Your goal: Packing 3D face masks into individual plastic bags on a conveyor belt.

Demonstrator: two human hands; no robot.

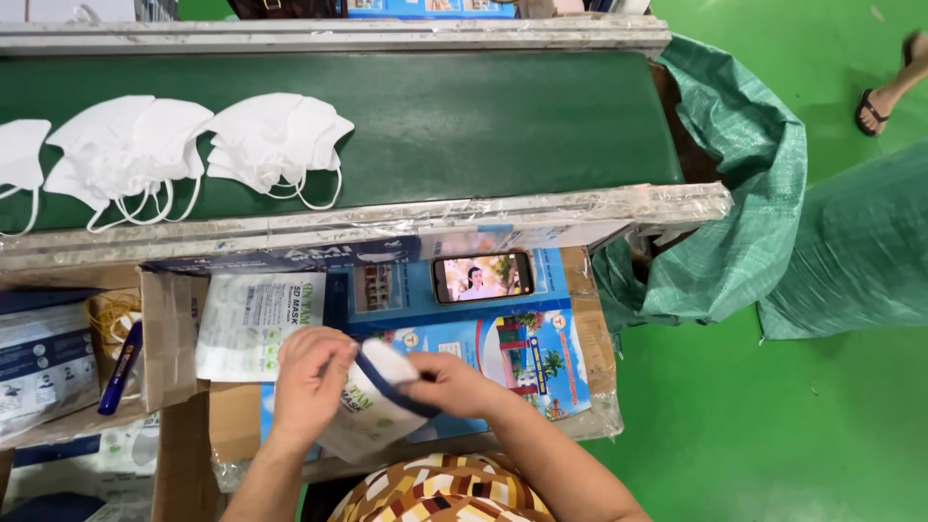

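Observation:
Both my hands hold a white pouch with a dark blue band [379,398], which looks filled with folded white masks. My left hand [307,372] grips its left side and my right hand [447,384] pinches its right end by the blue band. The pouch hangs just above a blue printed carton lid [522,358]. Stacks of white face masks [275,143] lie on the green conveyor belt [483,116] beyond, with another stack of masks [124,155] to their left.
A phone [481,276] showing a video lies on the carton lid. A flat empty pouch [246,324] rests at left near an open cardboard box [169,338] and a blue pen [121,369]. Green woven sacks [735,193] hang at the belt's right end. Someone's sandalled foot [884,97] stands on the green floor.

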